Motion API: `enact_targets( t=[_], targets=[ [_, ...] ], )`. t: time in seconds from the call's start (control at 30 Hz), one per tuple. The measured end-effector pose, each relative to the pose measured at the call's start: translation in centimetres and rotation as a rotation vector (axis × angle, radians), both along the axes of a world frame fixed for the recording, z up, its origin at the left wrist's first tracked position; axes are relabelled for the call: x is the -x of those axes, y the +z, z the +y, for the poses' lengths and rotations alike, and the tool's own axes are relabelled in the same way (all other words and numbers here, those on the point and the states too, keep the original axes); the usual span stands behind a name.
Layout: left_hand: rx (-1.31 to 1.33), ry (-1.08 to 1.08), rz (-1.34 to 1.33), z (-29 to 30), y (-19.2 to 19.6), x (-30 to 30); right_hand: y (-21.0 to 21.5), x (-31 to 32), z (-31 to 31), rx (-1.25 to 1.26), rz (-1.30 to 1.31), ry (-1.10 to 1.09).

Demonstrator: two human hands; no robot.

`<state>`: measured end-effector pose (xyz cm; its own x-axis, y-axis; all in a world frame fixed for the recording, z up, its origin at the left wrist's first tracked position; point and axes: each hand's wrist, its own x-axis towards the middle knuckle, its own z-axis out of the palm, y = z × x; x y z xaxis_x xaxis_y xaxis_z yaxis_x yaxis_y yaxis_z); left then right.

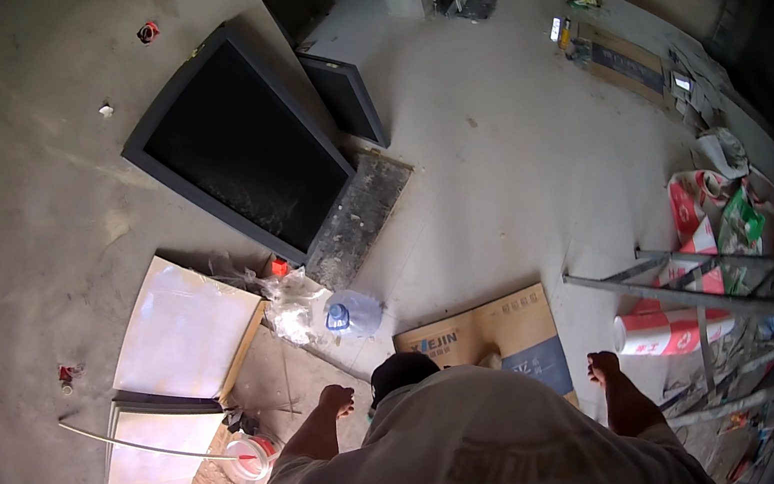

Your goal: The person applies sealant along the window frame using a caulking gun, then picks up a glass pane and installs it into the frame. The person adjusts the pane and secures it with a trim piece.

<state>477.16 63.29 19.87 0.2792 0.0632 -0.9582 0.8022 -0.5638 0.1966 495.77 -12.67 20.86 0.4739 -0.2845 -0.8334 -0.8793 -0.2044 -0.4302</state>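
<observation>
My left hand (336, 400) hangs at my left side with its fingers curled closed, and nothing shows in it. On my other side, my right hand (604, 368) is held out in a fist, also with nothing visible inside. Both hands are in the air, apart from any object. Between them on the floor lies a flat brown cardboard sheet (471, 322) with a dark blue panel. A clear plastic water jug (355, 315) with a blue top lies beyond my left hand, beside crumpled clear plastic wrap (291, 310).
Ahead to the left, a large dark framed panel (241, 149) leans on the wall. Stacked pale tiles (176, 331) and a white bucket (251, 458) stand to my left. On my right are a metal ladder (719, 291) and a red-and-white roll (669, 331).
</observation>
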Motion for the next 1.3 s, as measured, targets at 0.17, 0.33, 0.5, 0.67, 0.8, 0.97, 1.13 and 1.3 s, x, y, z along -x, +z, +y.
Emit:
enact_targets(
  t=[0.17, 0.33, 0.5, 0.67, 0.8, 0.97, 1.13, 1.3],
  targets=[
    [-0.184, -1.147, -0.533, -4.6, 1.0, -14.8, 3.5, -21.9, 0.3, -0.437, -0.12, -0.008],
    [-0.117, -1.545, -0.515, -4.4, -3.8, -26.8, 5.4, -34.2, 9.4, -0.31, -0.343, 0.261],
    [0.114, 0.11, -0.056, -6.4, -3.6, -43.1, -3.8, -36.1, 3.0, 0.678, -0.36, 1.413],
    [0.033, 0.259, -0.05, 2.0, -10.0, -57.6, -5.5, -32.7, -5.0, 0.485, -0.537, 1.236],
    [0.134, 0.419, -0.186, 5.3, -6.0, -76.0, -5.9, -41.0, -7.1, 0.625, -0.173, 1.136],
    [0.098, 0.328, -0.565, -0.4, 5.2, -98.8, -8.4, -54.2, -4.6, 0.563, -0.201, 1.073],
    [0.135, 0.544, -0.562, -3.3, 2.6, -106.4, -13.1, -72.4, -2.2, 0.578, -0.44, 1.331],
    [-0.099, -0.292, -0.444, 2.5, -3.6, -105.0, -6.0, -102.5, 8.1, -0.166, 0.131, 0.149]
  ],
)
